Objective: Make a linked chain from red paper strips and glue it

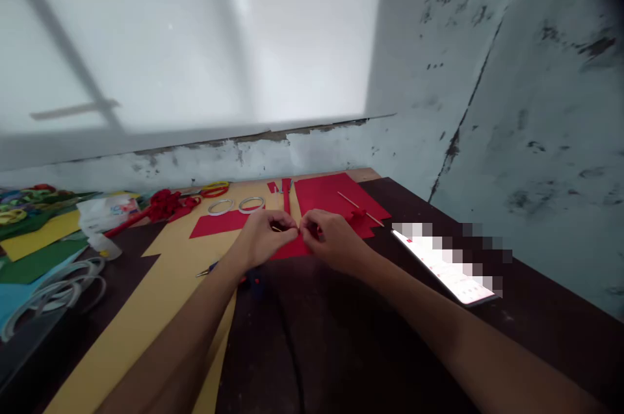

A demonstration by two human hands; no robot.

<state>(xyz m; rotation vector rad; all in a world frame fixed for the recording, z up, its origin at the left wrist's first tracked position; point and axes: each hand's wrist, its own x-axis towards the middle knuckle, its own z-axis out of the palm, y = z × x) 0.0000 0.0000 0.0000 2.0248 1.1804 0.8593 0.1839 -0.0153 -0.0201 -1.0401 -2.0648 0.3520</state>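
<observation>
My left hand [267, 236] and my right hand [334, 240] meet fingertip to fingertip over a red sheet [287, 249]. Both are closed in a pinch. A thin, pale stick-like bit shows by the left fingers, and a speck of red shows between the right fingers; what they grip is mostly hidden. Just beyond my right hand lies a small red folded piece [358, 214], with a thin wooden stick [370, 214] beside it on a larger red sheet [336, 192]. Under my left wrist is a dark blue tool [256, 284] with a pointed metal tip, partly covered by my arm.
Two silvery rings [221, 207] and yellow-and-red-handled scissors [214, 189] lie behind on tan paper [160, 277]. To the left are a red ribbon-like bunch [166, 205], coloured sheets [41, 258] and coiled pale tubing [68, 290]. A lit phone [443, 268] rests at right. A black cord [291, 342] runs toward me.
</observation>
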